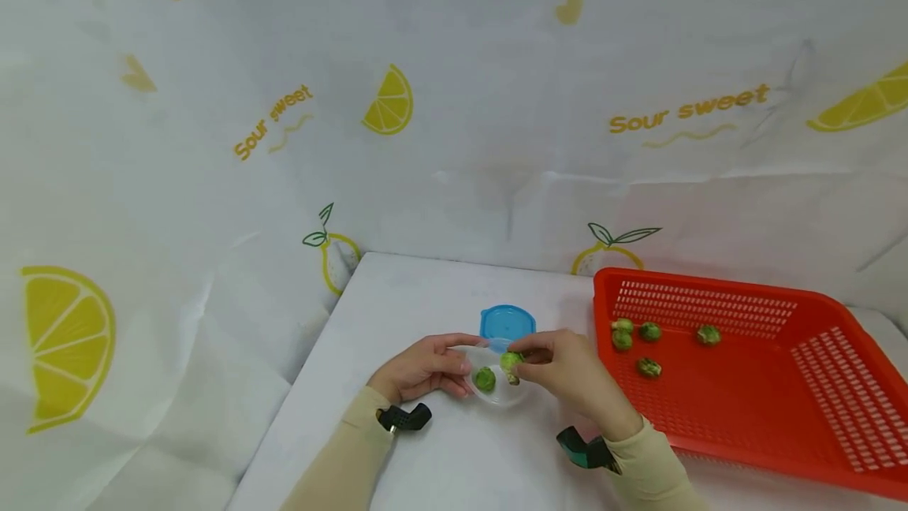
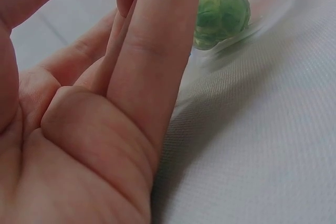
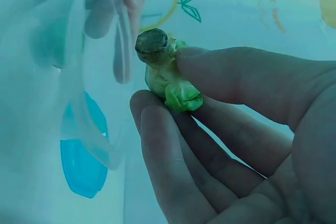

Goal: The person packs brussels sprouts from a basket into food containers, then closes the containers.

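Note:
A clear plastic tub (image 1: 502, 394) is gripped at its left rim by my left hand (image 1: 426, 367), tilted a little over the table. Inside it lies one Brussels sprout (image 1: 485, 379), which also shows through the wall in the left wrist view. My right hand (image 1: 567, 369) pinches a second Brussels sprout (image 3: 167, 72) between thumb and fingers, close by the tub's right rim. Its brown cut stem faces the tub in the right wrist view. A blue lid (image 1: 507, 322) lies behind the tub.
To the right stands a large red plastic basket (image 1: 752, 400) with several Brussels sprouts (image 1: 649, 367) at its left side. The white table (image 1: 418, 290) meets a lemon-printed cloth (image 1: 482, 203) at the back and left.

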A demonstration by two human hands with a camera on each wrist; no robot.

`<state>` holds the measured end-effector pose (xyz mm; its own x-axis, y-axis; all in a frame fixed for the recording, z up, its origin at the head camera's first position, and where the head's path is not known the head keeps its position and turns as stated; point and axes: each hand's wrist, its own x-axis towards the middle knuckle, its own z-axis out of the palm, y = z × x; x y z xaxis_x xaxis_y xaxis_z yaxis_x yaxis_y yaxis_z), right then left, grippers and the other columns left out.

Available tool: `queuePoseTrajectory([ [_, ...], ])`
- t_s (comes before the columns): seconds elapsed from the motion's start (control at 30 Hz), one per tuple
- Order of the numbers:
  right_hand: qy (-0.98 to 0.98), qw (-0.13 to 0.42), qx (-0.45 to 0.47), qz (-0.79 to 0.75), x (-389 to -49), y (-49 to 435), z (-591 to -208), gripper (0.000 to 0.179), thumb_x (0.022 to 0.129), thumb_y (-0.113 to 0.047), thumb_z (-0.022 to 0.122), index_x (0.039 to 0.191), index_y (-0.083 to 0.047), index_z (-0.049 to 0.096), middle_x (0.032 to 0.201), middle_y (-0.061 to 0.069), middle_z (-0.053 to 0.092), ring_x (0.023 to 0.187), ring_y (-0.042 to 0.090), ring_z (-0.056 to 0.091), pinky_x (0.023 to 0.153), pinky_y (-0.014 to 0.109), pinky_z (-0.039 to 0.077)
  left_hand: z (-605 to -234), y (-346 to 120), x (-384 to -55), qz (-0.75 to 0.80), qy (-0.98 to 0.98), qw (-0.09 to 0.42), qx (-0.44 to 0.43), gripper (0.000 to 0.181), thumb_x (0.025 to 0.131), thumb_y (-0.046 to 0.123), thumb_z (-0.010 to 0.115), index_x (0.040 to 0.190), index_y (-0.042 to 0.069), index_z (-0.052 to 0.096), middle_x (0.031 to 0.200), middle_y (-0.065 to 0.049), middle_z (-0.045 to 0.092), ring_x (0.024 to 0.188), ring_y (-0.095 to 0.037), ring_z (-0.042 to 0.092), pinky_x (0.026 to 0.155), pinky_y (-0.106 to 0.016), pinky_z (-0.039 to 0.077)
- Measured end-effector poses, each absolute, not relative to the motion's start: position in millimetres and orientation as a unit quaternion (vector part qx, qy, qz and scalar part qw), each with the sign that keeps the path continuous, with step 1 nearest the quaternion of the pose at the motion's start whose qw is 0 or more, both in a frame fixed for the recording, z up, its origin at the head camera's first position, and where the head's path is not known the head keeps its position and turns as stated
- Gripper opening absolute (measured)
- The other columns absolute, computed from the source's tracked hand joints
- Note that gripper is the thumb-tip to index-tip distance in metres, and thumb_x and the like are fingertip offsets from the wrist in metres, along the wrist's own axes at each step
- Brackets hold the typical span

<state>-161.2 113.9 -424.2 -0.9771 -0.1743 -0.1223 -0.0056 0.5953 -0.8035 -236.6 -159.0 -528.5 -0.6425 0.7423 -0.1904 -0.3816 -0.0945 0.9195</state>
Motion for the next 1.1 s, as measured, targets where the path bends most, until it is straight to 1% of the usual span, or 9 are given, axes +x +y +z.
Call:
queuePoseTrajectory([
  [0.13,0.895,0.077,-0.044,-0.438,-160,105,-428,0.021,0.090,-0.011,0.088,0.110,-0.013,0.085,0.099,-0.001,0.080,0.089,0.013,0.073,0.084,0.037,0.068,-528,-160,-238,0.718,0.554,0.390,0.160,0.060,0.103,-0.001,0.064,0.160,0.006,0.048,0.095,-0.005,0.079,0.083,-0.018,0.081,0.081,-0.033,0.069],
  [0.3,0.904,0.059,-0.068,-0.419,-159,97,-429,0.022,0.088,-0.012,0.089,0.109,-0.012,0.085,0.099,-0.001,0.079,0.088,0.012,0.071,0.079,0.034,0.067,-527,-161,-238,0.719,0.557,0.384,0.161,0.062,0.102,0.000,0.065,0.161,0.004,0.047,0.093,-0.004,0.078,0.082,-0.017,0.081,0.080,-0.032,0.069],
  [0.47,0.906,0.067,-0.070,-0.412,-158,93,-435,0.020,0.088,-0.010,0.089,0.108,-0.014,0.085,0.100,-0.002,0.078,0.088,0.011,0.070,0.079,0.032,0.067,-527,-161,-237,0.718,0.553,0.389,0.167,0.062,0.102,0.002,0.065,0.161,0.003,0.046,0.095,-0.005,0.077,0.083,-0.017,0.081,0.080,-0.031,0.069],
  [0.7,0.909,0.066,-0.098,-0.398,-157,92,-441,0.020,0.088,-0.005,0.087,0.106,-0.013,0.085,0.101,0.000,0.079,0.087,0.012,0.069,0.080,0.033,0.067,-529,-159,-238,0.721,0.545,0.392,0.174,0.062,0.102,0.000,0.064,0.161,0.003,0.046,0.091,-0.004,0.076,0.083,-0.018,0.081,0.081,-0.033,0.069],
  [0.93,0.907,0.101,-0.125,-0.388,-156,91,-441,0.020,0.090,-0.005,0.085,0.108,-0.013,0.085,0.106,0.001,0.079,0.089,0.014,0.067,0.081,0.035,0.068,-529,-160,-237,0.719,0.549,0.392,0.169,0.063,0.102,0.000,0.065,0.162,0.003,0.045,0.090,-0.004,0.076,0.083,-0.018,0.081,0.080,-0.032,0.069],
  [1.1,0.909,0.107,-0.143,-0.376,-157,91,-442,0.020,0.091,-0.006,0.083,0.110,-0.010,0.084,0.103,0.002,0.079,0.088,0.013,0.067,0.081,0.035,0.068,-530,-159,-238,0.721,0.545,0.389,0.176,0.062,0.102,-0.001,0.063,0.161,0.001,0.045,0.089,-0.004,0.076,0.082,-0.017,0.081,0.080,-0.032,0.069],
])
